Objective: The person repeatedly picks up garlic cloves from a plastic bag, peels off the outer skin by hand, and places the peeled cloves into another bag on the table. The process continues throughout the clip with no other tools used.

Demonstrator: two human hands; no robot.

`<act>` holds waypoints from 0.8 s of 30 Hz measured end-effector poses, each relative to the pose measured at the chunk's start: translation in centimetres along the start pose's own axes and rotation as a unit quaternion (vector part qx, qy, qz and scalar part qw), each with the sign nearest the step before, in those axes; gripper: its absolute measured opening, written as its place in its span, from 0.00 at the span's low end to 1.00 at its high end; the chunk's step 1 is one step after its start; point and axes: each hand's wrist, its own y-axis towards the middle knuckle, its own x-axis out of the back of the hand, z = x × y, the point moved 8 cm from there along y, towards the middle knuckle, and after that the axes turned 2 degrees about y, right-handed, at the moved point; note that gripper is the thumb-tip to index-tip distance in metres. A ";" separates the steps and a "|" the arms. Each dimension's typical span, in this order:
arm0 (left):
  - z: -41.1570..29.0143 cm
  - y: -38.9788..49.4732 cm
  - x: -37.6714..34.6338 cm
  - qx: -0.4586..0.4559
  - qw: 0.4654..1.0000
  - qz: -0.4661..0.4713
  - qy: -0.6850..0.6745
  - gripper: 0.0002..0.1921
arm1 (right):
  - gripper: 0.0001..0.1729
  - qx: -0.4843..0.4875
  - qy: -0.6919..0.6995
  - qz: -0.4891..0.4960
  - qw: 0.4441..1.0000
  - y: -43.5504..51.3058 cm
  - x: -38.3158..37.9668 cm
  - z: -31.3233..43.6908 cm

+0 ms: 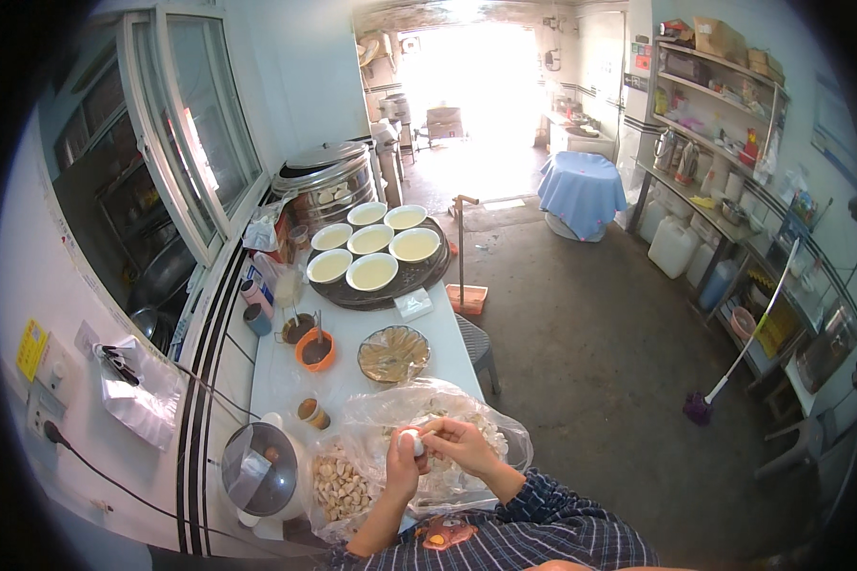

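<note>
My left hand (403,464) is closed around a whitish garlic bulb (413,441). The fingertips of my right hand (460,444) pinch at the bulb's upper side, where a bit of stem or skin shows. Both hands are above a large clear plastic bag (510,428) that lies open on the white table, with pale garlic skins (487,428) inside. Left of my left wrist, a second clear bag holds many separated garlic cloves (339,485).
An electric cooker (261,467) stands left of the cloves. Beyond the bags are a film-covered bowl (394,353), an orange bowl (316,350) of dark sauce and a round tray (428,275) with several bowls of pale liquid. A grey stool (477,344) stands beside the table.
</note>
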 end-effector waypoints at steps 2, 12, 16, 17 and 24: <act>0.2 0.1 0.2 0.014 1.000 0.000 0.007 0.15 | 0.10 0.021 -0.040 0.006 0.999 0.0 -0.1 0.7; 0.0 0.8 2.1 -0.091 0.964 -0.058 0.242 0.13 | 0.07 0.241 -0.399 0.025 0.885 0.0 -0.9 4.0; 0.5 0.6 1.8 -0.042 0.977 -0.024 0.207 0.15 | 0.06 0.206 -0.321 0.023 0.924 0.0 -0.7 3.5; 0.4 0.5 1.5 -0.046 0.981 -0.018 0.190 0.15 | 0.06 0.194 -0.289 0.015 0.938 0.0 -0.6 3.3; 1.5 0.3 0.6 -0.010 1.000 0.011 -0.010 0.21 | 0.04 -0.037 0.202 -0.021 0.979 0.5 0.4 -1.2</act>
